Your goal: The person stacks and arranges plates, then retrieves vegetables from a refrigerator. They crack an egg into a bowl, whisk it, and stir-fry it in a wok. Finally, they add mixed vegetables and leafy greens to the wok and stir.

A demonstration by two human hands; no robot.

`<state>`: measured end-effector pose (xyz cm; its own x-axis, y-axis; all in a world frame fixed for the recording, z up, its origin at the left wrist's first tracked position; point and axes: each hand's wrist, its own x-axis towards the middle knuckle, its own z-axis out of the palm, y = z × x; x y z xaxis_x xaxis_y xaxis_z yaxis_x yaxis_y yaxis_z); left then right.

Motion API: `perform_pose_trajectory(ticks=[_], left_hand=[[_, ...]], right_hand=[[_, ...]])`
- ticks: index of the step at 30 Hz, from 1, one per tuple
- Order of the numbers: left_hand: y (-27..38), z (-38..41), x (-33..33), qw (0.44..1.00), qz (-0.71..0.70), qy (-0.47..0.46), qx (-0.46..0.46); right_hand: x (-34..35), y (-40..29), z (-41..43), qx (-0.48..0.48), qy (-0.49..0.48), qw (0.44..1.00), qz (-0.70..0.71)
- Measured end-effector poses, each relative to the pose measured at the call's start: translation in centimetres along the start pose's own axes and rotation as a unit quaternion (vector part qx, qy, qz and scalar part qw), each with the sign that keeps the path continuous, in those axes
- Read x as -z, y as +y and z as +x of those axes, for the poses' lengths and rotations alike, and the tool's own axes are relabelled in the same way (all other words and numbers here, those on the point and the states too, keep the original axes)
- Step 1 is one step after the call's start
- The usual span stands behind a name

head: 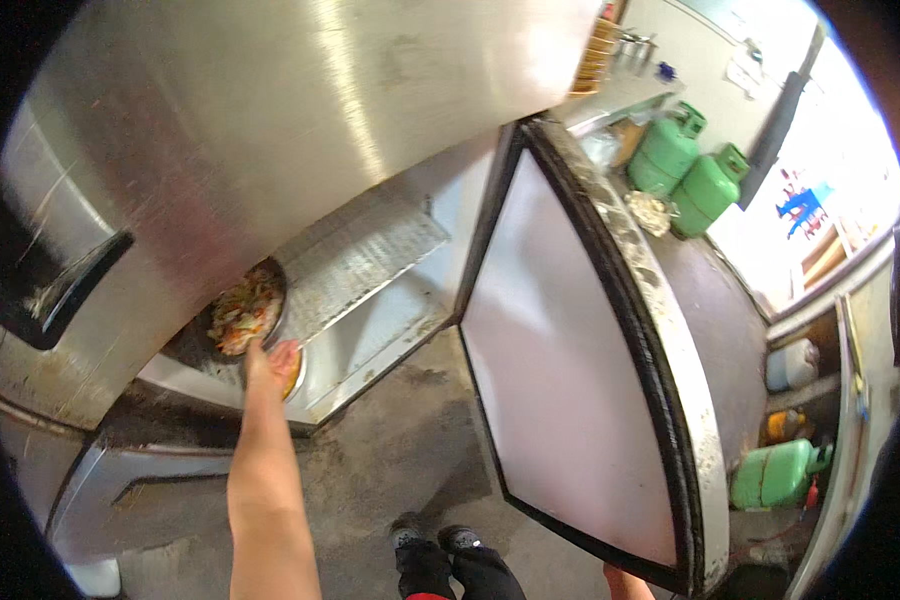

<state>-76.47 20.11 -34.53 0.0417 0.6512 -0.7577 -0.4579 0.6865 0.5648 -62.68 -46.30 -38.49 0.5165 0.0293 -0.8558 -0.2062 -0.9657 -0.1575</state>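
A round dark-rimmed bowl [271, 328] of chopped mixed food [241, 319] is at the shelf inside an open steel refrigerator, partly covered by the upper steel front. My left hand [271, 361] reaches in at the bowl's near rim. Its thumb meets the rim and its fingers spread to the right; whether it grips is unclear. Below the hand, a second round container [294, 379] with yellow-orange contents is partly hidden. A bit of my right hand or wrist [626, 581] shows at the bottom edge of the open refrigerator door [570, 360]; its fingers are hidden behind the door.
The wire shelf [367, 259] extends right of the bowl. A black handle [86, 289] juts from the upper door at left. Green gas cylinders [664, 157] stand beyond the open door; another cylinder [772, 474] lies low at right. My shoes [457, 536] are on the concrete floor [375, 465].
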Motion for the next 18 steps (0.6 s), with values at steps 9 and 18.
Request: perform_pose_trajectory(ticks=[9,18], left_hand=[[-4.7,-9.5,7.0,0.991,0.048,-0.120,0.044],[-11.8,-28.1,16.6,0.988,-0.013,-0.067,0.139]], right_hand=[[-0.8,-1.8,-3.4,0.037,-0.030,0.997,-0.056],[0.4,-21.0,-0.8,0.473,-0.152,0.830,-0.252]])
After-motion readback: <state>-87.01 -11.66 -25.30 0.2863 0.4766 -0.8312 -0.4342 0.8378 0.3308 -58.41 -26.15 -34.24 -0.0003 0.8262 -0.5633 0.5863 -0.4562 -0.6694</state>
